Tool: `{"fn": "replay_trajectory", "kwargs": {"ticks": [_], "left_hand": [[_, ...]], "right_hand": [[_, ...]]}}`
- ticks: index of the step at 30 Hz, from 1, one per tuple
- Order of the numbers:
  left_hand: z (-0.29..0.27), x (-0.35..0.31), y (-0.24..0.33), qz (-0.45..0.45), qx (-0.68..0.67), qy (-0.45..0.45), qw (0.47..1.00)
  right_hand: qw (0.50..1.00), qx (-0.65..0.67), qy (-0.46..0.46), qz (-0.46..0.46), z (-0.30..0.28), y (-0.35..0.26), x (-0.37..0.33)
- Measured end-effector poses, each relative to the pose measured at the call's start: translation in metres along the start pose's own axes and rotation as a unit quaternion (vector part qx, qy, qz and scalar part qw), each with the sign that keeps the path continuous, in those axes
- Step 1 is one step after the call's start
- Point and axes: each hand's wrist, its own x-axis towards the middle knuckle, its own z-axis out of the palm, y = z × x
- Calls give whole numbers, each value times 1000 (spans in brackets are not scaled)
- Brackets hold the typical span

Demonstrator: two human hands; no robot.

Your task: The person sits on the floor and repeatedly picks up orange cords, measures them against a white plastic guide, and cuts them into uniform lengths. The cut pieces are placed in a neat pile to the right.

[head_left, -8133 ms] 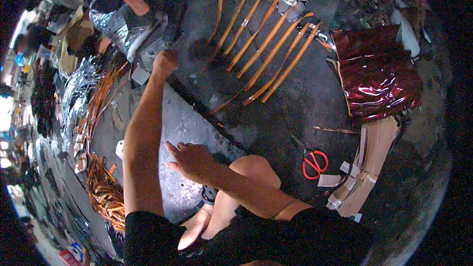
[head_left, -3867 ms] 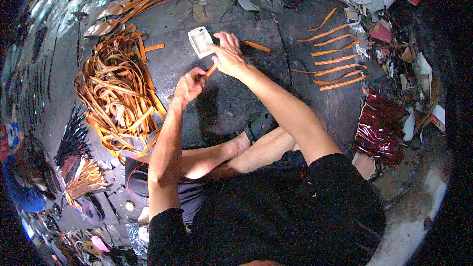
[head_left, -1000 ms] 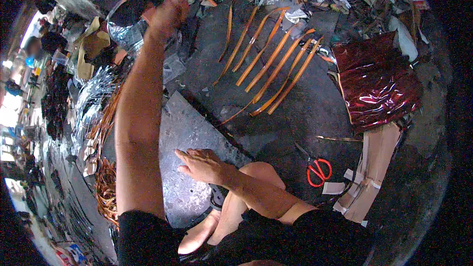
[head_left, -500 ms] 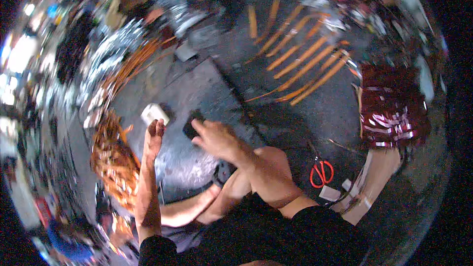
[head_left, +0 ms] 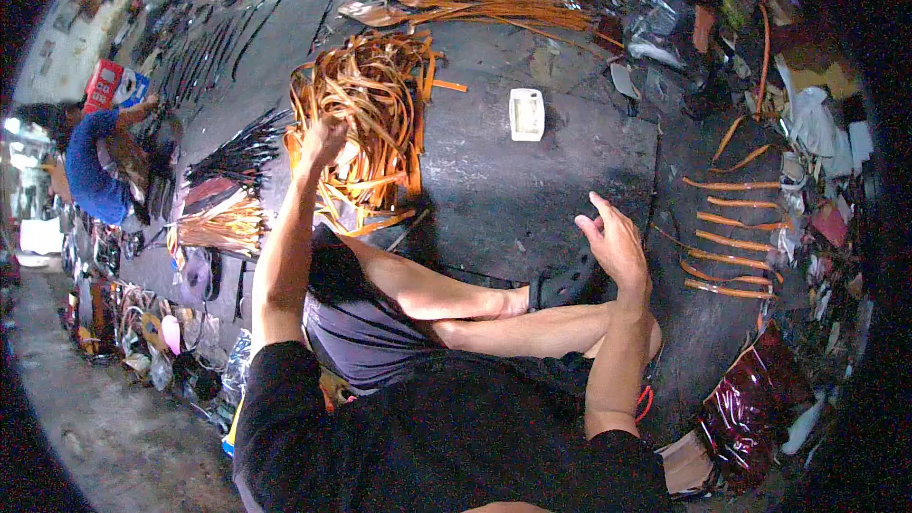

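A large tangled heap of glossy orange-brown flat strips point(head_left: 366, 85) lies on the dark board, ahead and to the left. At its near left side my left hand point(head_left: 328, 141) is closed in a fist, with its fingers curled in among the strips; the exact grip is partly hidden. Apart from everything, my right hand point(head_left: 616, 242) hovers over the board's right side with fingers spread and nothing in them. Beyond it and to the left stands a small white rectangular container point(head_left: 527, 115) on the board point(head_left: 475, 171).
Separate orange strips point(head_left: 736, 233) lie in a row at the right. A bundle of dark-and-orange strips point(head_left: 223, 218) lies left of the heap. Red scissor handles point(head_left: 646, 403) show by my right elbow. A person in blue point(head_left: 100, 166) sits far left.
The view has swung left, bringing the heap and the person in blue into plain sight. My left hand has gone from beside the white container to the heap. My right hand has opened wider.
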Motion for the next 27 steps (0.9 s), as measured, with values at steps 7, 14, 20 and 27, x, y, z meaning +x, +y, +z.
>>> {"fn": "replay_trajectory", "kwargs": {"ticks": [7, 14, 20, 27], "left_hand": [[17, 59, 10, -119, 46, 85, 988], [-13, 73, -18, -72, -126, 134, 980], [-123, 2, 72, 141, -357, 116, 916], [-131, -80, 153, 309, -11, -192, 931]], "right_hand": [[1000, -5, -21, -6, 16, 5, 14], [999, 17, -43, 1, 22, -7, 18], [979, 172, -74, -85, 17, -90, 33], [902, 196, 90, -374, 48, -224, 77]]}}
